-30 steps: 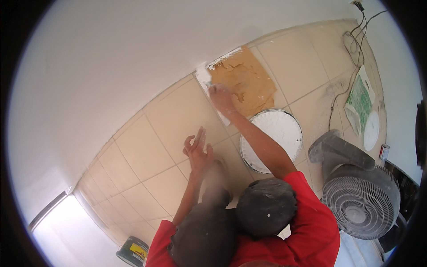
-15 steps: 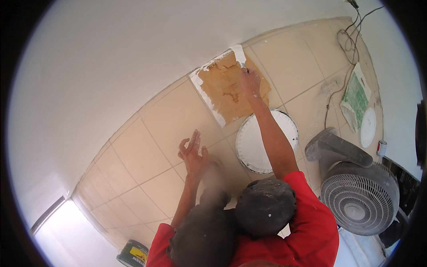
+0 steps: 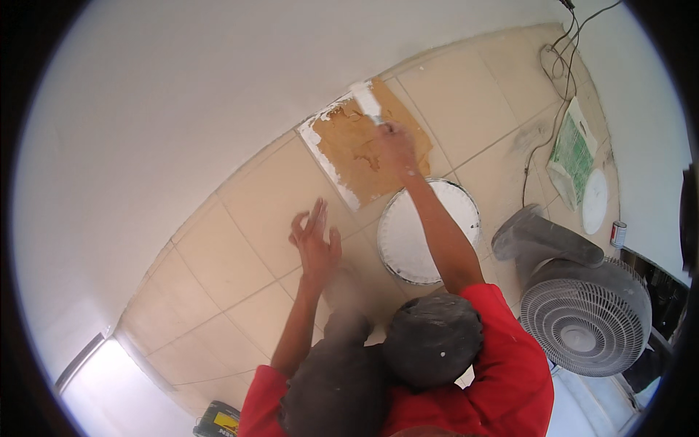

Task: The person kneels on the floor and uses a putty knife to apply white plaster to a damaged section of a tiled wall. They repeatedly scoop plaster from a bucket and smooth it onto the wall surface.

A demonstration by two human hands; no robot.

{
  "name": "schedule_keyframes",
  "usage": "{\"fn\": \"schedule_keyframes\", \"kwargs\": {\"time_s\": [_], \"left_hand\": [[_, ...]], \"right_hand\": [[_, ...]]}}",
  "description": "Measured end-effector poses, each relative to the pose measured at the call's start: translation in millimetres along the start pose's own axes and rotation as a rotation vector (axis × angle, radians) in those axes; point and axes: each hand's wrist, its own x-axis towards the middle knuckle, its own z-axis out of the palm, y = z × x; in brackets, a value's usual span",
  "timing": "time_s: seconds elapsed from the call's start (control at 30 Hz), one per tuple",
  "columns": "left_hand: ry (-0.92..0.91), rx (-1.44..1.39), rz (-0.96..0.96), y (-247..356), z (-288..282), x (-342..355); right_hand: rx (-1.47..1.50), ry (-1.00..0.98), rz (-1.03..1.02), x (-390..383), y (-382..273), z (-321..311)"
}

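Floor tiles carry a fan right of the brown sheet and a white disc beside that sheet's near edge. Near-left of it, the left hand has its grip apart; over it, the right hand clamps its grip on a white-ended tool.

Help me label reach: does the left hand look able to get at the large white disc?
Probably yes: the left hand looks empty, with tile between it and the large white disc. The right forearm crosses above but leaves its left side uncovered.
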Motion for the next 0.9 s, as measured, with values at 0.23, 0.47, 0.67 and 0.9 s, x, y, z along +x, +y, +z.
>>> {"fn": "schedule_keyframes", "kwargs": {"time_s": [0.23, 0.47, 0.67, 0.9], "left_hand": [[0.014, 0.004, 0.172, 35, 57, 150], [0.013, 0.096, 0.097, 52, 86, 222], [0.100, -0.022, -0.214, 16, 41, 121], [0.069, 0.045, -0.242, -8, 30, 56]], "right_hand": [[-0.012, -0.006, 0.439, 19, -8, -74], [-0.101, 0.061, 0.400, -1, -5, -97], [-0.285, 0.033, 0.408, -4, 10, -109], [-0.355, 0.091, 0.371, -5, 76, -73]]}}
